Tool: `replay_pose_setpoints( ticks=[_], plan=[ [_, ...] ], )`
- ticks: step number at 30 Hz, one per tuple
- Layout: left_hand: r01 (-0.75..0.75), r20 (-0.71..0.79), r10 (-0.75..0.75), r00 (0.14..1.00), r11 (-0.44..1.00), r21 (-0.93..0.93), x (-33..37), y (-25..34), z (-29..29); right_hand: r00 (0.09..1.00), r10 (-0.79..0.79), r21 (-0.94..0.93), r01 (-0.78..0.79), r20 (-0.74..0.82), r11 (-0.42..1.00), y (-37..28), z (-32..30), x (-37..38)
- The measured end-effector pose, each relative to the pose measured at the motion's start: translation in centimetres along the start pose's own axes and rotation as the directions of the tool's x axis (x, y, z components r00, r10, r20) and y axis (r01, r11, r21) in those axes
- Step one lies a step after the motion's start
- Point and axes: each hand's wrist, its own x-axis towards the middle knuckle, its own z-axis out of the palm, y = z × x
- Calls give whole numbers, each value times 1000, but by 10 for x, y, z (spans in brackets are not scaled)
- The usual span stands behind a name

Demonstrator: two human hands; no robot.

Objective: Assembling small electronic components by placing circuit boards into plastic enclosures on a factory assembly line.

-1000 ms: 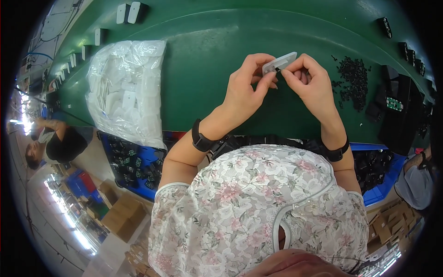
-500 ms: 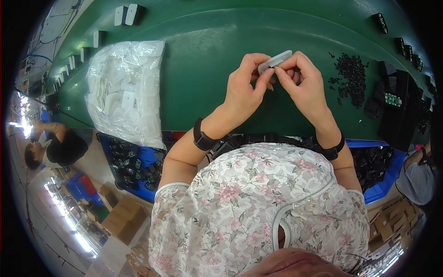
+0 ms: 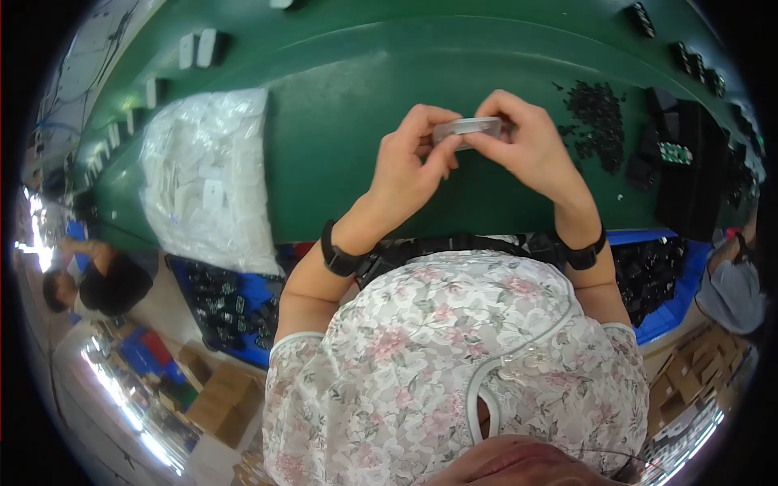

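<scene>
Over the green tabletop (image 3: 340, 174), you are pinching a pale plastic cover (image 3: 470, 126) almost edge-on: your left hand (image 3: 409, 158) is gripping one end, your right hand (image 3: 525, 146) the other. You are likely doing best by pressing evenly with both thumbs, so the thin shell isn't twisting; its inner face isn't showing. Leftward, a clear plastic bag (image 3: 243, 235) is holding white pieces; rightward, small black parts (image 3: 596, 125) are lying heaped; farther out, white-fronted black housings (image 3: 207, 49) are standing.
</scene>
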Motion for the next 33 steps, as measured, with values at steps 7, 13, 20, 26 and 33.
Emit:
replay_pose_setpoints(
  ticks=[7, 13, 20, 26, 33],
  plan=[
    [195, 74, -183, 980, 955, -225, 16, 2, -15, 998, -39, 36, 40, -41, 999, 7, -7, 10],
    [187, -67, -192, 979, 979, -80, 45, -22, -47, 932, -149, -206, 83, -331, 975, 21, -83, 64],
    [26, -126, 60, 990, 806, 592, 67, -9, -49, 814, -345, -416, 142, -467, 898, 125, -276, 134],
    [-65, -29, 255, 966, 350, 935, 49, 3, -19, 824, 45, -227, -208, -564, 951, 83, -243, 148],
    [-312, 156, 443, 883, 306, 899, 46, -16, -17, 967, -99, -186, 55, -235, 981, 50, -103, 91]
  ],
)
